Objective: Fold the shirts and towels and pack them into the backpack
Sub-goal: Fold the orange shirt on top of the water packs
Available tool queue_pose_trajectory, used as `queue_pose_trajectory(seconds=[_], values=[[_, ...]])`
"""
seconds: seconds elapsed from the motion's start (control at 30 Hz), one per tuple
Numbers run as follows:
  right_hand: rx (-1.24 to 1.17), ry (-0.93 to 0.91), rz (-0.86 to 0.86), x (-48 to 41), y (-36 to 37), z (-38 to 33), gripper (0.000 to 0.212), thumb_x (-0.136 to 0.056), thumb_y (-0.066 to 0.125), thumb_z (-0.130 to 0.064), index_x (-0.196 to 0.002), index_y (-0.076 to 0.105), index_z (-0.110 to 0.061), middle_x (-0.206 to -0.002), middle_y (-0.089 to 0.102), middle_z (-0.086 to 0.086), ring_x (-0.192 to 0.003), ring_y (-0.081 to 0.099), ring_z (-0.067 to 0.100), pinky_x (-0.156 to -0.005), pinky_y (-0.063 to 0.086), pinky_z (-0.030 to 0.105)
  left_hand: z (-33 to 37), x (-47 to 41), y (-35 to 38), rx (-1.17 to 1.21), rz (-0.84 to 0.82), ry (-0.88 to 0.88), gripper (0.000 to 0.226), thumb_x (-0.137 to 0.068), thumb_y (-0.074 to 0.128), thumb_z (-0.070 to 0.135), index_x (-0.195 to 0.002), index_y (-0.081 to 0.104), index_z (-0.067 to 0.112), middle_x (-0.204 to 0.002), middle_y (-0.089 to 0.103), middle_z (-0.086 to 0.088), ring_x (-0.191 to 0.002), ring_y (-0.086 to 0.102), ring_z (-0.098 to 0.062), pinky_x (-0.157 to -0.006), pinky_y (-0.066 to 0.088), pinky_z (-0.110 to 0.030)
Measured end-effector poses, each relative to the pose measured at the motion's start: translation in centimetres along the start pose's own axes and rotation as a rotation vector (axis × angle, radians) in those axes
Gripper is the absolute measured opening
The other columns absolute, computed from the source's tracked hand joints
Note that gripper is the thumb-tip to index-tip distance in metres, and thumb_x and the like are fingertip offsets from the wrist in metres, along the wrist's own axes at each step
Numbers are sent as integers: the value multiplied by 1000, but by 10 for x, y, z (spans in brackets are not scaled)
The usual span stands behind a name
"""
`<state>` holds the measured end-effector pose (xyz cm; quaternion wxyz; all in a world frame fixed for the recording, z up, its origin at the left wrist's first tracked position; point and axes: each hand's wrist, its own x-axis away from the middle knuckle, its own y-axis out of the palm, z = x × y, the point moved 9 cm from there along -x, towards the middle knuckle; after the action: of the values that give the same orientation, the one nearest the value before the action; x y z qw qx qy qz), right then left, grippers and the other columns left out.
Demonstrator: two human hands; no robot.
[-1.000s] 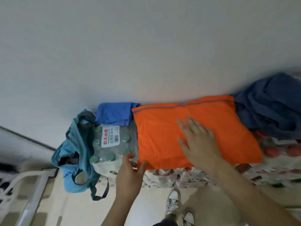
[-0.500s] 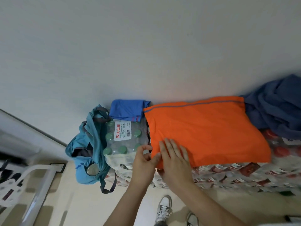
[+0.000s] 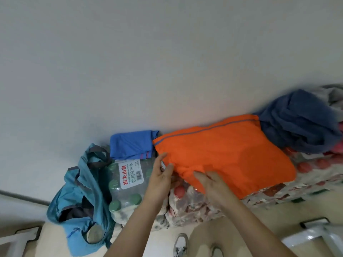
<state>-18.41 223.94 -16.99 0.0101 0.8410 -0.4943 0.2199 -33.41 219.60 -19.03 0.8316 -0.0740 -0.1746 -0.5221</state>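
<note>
The orange cloth (image 3: 233, 154) is laid flat and folded on a row of wrapped bottle packs (image 3: 194, 203) set against the wall. Its long axis runs left to right along that wall. A thin grey-blue stripe is seen near its far edge, and the surface is smooth except at the near-left corner, where it is puckered.

That corner is where both hands are placed. The right grip (image 3: 213, 184) is laid on the cloth from the near side with its fingers curled into the pucker, so a small gather seems to be held. The left grip (image 3: 159, 175) is held edge-on just left of the corner, its fingers straight and the thumb touching the cloth's edge; nothing is clasped by it.

The backpack (image 3: 79, 197), teal with grey straps and its mouth slack and open, is slumped on the floor to the left, beyond a pack of green-capped water bottles (image 3: 128, 182). It is nearer the left grip, so the cloth would have to be carried leftward across that pack.

A folded blue garment (image 3: 131, 146) is set just beside the cloth's left end, and a dark blue heap (image 3: 297, 123) is piled at its right end.
</note>
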Motion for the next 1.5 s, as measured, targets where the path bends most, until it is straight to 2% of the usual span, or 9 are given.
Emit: queue_pose_trajectory(seconds=[0.1,0.23,0.43,0.6,0.73,0.87,1.2,1.4,1.5], values=[[-225,187,56,-4,-16,25,17,-91,56,-37,-92,64,-22,-87,62,-13,-84,58,6,-78,43,20,5,-23,-2,-69,-10,27,34,-96,54,30,-124,46,46,-97,67,-10,-90,68,-31,-85,54,-51],[-656,302,27,-8,-12,43,37,-94,51,-30,-120,63,-7,-116,68,13,-109,64,28,-100,46,46,11,-46,2,-2,-19,2,43,-93,59,25,-131,44,39,-114,64,-3,-100,66,-27,-88,54,-48],[-853,229,-72,-7,-9,38,36,-95,42,-25,-124,58,-9,-123,65,11,-114,62,25,-83,56,31,29,-79,9,-86,58,76,44,-83,66,1,-117,55,26,-109,63,7,-97,61,-8,-88,52,-30],[-739,203,96,-8,-18,50,24,-91,52,-10,-109,66,0,-111,69,18,-103,66,29,-91,50,41,53,-86,1,-490,114,178,34,-72,66,1,-85,67,33,-85,67,-3,-58,53,-10,-60,47,-25],[-448,155,34,-4,2,41,13,-85,61,-10,-90,71,-5,-85,72,12,-76,66,20,-68,49,29,87,-69,-18,-980,148,328,39,-74,62,6,-106,71,26,-102,72,-1,-94,63,-23,-81,46,-29],[-323,155,-135,-4,45,29,25,-88,56,0,-81,70,-19,-64,64,-10,-60,56,5,-55,42,19,95,-60,-35,-1275,126,357,54,-72,53,2,-121,61,23,-115,60,-13,-105,56,-34,-78,46,-39],[-566,120,-105,15,12,15,8,-69,63,-12,-76,66,-16,-76,54,11,-73,52,23,-65,41,37,120,-69,-1,-921,56,334,42,-72,63,8,-111,68,24,-98,69,0,-95,64,-23,-80,46,-26],[-722,106,239,31,-64,39,25,-84,52,3,-72,65,-14,-74,58,11,-71,58,23,-66,49,34,131,-85,97,-943,-22,470,50,-73,63,11,-122,61,21,-123,58,-12,-113,53,-26,-93,38,-27],[-768,115,403,37,-96,60,18,-86,49,2,-87,65,-6,-87,63,19,-80,62,31,-78,53,46,125,-90,151,-1022,-76,486,55,-76,59,8,-130,53,16,-127,50,-17,-118,47,-30,-96,35,-31]])
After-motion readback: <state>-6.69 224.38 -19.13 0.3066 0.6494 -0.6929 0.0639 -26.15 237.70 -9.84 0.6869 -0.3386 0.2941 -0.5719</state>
